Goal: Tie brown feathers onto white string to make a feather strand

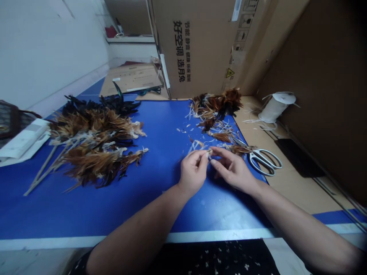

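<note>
My left hand (193, 170) and my right hand (232, 168) meet over the blue table top (160, 191), fingertips pinched together on a small brown feather (209, 152) with a pale quill. Just beyond the hands lies a loose heap of brown and black feathers (216, 109) with white trimmings scattered around it. A pair of silver scissors (262, 158) lies to the right of my right hand. At the left sits a large pile of bundled feathers on sticks (94, 141).
A big cardboard box (200, 46) with printed characters stands behind the table. A white spool of string (275, 107) rests on the brown surface at the right. White papers (23, 143) and a dark bag (10, 122) are at the far left.
</note>
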The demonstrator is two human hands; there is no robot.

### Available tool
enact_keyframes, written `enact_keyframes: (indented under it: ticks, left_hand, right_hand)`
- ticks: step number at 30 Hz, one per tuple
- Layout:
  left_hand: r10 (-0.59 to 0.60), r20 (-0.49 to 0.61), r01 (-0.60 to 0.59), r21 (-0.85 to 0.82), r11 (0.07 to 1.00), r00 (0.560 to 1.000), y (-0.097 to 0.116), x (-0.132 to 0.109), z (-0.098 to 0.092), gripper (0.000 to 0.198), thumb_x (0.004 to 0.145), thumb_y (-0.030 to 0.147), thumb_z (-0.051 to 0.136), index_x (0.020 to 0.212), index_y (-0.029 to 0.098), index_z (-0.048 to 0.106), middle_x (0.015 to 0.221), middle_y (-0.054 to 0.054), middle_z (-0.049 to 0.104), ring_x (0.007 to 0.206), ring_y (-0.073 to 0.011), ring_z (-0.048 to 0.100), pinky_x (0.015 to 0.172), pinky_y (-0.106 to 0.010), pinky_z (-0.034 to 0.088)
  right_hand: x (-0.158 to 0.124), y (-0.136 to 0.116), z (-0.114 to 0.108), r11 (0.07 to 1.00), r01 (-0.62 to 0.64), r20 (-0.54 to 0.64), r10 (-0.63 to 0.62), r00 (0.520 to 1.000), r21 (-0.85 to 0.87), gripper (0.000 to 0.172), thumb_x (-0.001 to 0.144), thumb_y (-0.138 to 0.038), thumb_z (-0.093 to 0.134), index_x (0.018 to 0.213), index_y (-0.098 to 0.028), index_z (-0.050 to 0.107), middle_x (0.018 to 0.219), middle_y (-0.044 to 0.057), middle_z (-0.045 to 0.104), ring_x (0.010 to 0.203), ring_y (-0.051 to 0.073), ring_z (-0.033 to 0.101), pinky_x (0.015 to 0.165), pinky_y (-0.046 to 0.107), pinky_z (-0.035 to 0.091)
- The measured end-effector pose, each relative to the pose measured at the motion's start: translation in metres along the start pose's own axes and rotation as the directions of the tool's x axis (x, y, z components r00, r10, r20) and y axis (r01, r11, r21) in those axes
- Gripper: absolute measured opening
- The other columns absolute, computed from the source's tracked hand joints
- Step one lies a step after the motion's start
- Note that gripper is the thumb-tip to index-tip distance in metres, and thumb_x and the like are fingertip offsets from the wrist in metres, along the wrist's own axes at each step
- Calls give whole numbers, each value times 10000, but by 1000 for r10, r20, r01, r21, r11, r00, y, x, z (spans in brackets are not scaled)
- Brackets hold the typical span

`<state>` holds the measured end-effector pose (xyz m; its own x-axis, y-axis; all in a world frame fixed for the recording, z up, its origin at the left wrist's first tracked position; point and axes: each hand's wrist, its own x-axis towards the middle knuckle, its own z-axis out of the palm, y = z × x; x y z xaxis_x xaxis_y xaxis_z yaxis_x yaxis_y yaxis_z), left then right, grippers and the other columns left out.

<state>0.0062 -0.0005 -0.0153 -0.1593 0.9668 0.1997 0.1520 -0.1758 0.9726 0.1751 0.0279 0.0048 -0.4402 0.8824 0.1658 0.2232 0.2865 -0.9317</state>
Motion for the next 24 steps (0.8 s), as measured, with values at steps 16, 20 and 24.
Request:
enact_keyframes:
  ticks: [16, 20, 24]
  left_hand:
    - [480, 157, -503, 350, 790, 863, -7, -2, -3, 313, 1037, 220, 471, 1214, 140, 717, 1017, -164, 740, 979, -229, 704, 930, -388, 586]
    - [503, 170, -531, 283, 799, 847, -5, -3, -3, 323, 1014, 258, 549, 1274, 128, 690, 1074, -166, 729, 1034, -237, 701, 953, -380, 582]
    - [274, -53, -269, 97, 958, 960, -4, 5, -6, 366, 1017, 374, 564, 1290, 156, 674, 1233, -165, 691, 953, -198, 728, 893, -327, 588]
  right_hand:
    - [1, -7, 5, 991, -95, -147, 109, 983, 99, 422, 930, -553, 690, 763, -165, 694, 556, -16, 581, 494, 115, 499, 488, 251, 393]
    - [3, -5, 0, 981, -105, -153, 130, 980, 160, 430, 885, -581, 731, 777, -166, 702, 561, -19, 574, 494, 110, 472, 477, 244, 374]
    - [6, -3, -5, 974, -136, -114, 159, 981, 182, 435, 881, -597, 728, 819, -167, 699, 551, -23, 568, 460, 108, 465, 449, 238, 372]
